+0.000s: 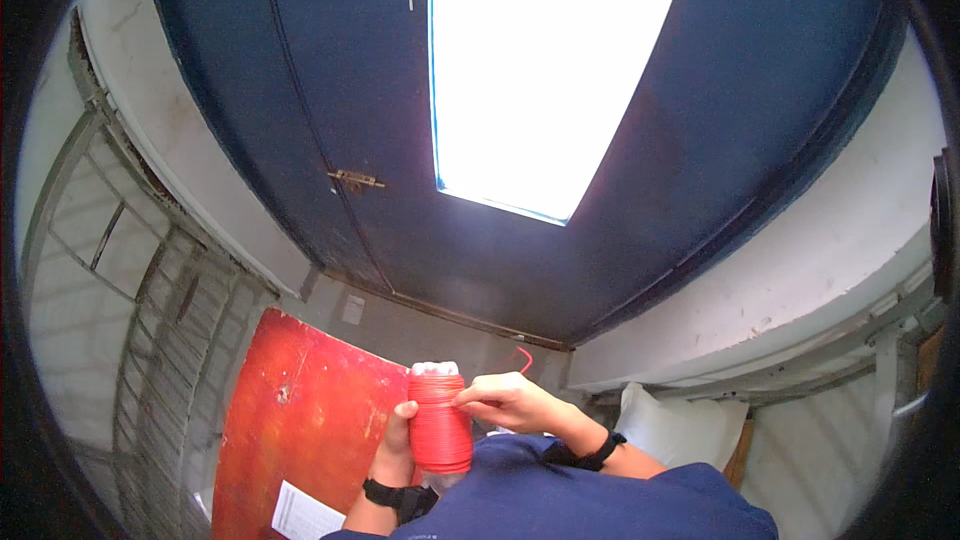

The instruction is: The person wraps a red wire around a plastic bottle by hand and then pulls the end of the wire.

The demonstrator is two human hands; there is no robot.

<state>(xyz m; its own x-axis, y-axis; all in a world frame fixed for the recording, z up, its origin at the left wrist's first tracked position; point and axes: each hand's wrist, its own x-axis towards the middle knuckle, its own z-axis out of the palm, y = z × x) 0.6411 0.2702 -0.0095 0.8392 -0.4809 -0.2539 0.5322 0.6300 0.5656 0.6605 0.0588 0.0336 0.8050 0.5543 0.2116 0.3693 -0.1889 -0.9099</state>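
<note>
My left hand [396, 440] holds an upright spool of red cord [440, 430], wound in many turns around a pale, translucent core that shows at both ends. The thumb rests along its left side. My right hand [500, 400] is pinched against the upper right side of the spool, on the cord. A loose, curved end of red cord [523, 358] sticks up beyond its fingers.
A worn red board or tabletop [300, 370] stands at lower left, with a white paper [300, 508] on it. A white cushion or sack [670, 418] lies at right. A dark blue door [760, 80] with a bright pane [530, 70] and a bolt [352, 179] faces me.
</note>
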